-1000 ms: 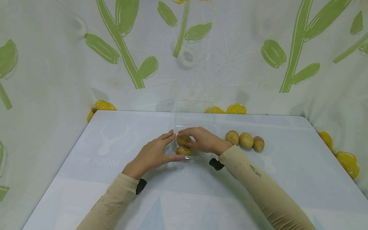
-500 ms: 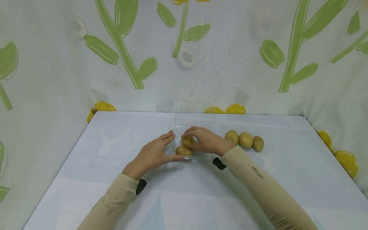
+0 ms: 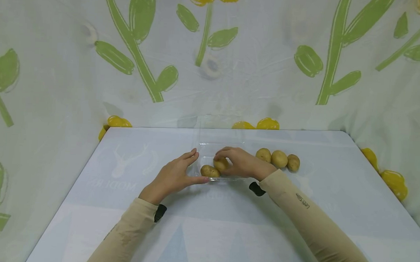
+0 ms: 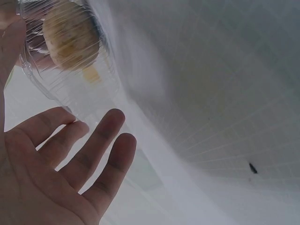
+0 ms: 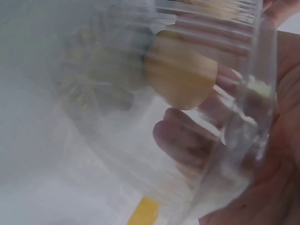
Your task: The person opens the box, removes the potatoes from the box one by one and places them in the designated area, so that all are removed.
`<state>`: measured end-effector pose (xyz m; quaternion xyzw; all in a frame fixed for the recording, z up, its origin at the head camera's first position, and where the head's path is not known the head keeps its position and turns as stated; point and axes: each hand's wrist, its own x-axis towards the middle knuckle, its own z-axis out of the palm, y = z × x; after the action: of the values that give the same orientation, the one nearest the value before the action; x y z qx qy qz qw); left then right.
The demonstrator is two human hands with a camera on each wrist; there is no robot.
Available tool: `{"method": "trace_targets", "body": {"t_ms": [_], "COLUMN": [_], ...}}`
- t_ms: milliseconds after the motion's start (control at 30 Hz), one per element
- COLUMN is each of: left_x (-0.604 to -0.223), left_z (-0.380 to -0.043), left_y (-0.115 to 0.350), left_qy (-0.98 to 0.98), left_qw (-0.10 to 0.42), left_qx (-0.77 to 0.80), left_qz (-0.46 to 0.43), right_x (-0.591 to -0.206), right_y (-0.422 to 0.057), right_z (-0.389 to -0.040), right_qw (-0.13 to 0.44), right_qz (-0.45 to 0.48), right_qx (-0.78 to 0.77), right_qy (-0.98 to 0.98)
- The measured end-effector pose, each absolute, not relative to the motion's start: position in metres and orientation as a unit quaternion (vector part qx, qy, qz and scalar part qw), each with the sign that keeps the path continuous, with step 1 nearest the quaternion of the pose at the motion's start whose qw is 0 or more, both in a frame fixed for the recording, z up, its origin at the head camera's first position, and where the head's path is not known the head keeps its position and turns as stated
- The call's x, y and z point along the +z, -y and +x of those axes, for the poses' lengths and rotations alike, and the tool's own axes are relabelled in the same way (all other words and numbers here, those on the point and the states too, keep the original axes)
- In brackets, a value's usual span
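Observation:
In the head view a clear plastic clamshell box (image 3: 202, 161) stands on the table with its lid (image 3: 221, 129) raised at the back. One potato (image 3: 209, 171) lies in its front left corner. The right hand (image 3: 241, 163) reaches into the box and pinches a second potato (image 3: 221, 163) beside the first. Through the clear wall, the right wrist view shows this potato (image 5: 180, 70) against the fingers. The left hand (image 3: 173, 179) rests against the box's left and front edges, thumb along the front. Its fingers are spread and loosely straight in the left wrist view, touching the rim.
To the right of the box, a row of three potatoes (image 3: 279, 159) lies on the white table (image 3: 123, 228). A curtain (image 3: 260, 71) printed with leaves and yellow flowers hangs behind and around the table.
The right hand has moved its potato a little to the right inside the box, away from the left wall. The left hand stays at the box's edge.

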<state>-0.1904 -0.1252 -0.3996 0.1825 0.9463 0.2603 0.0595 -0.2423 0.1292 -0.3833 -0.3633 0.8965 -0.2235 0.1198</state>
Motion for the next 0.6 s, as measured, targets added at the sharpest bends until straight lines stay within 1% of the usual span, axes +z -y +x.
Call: {"method": "trace_targets", "body": {"t_ms": [333, 600], "left_x": [-0.3971, -0.3985], "left_z": [-0.1893, -0.1908], "left_y": [0.1238, 0.1234], "left_qy": [-0.945, -0.945], "left_qw": [0.058, 0.060], "left_qx": [0.265, 0.263], "left_qz": [0.182, 0.182], "right_x": [-0.3893, -0.3902], "right_y": [-0.1343, -0.1348], "right_z": [-0.2408, -0.2395], "right_qw": [0.122, 0.123], "right_qz": [-0.381, -0.371], "right_qx": [-0.247, -0.239], "right_qy": [-0.883, -0.889]}}
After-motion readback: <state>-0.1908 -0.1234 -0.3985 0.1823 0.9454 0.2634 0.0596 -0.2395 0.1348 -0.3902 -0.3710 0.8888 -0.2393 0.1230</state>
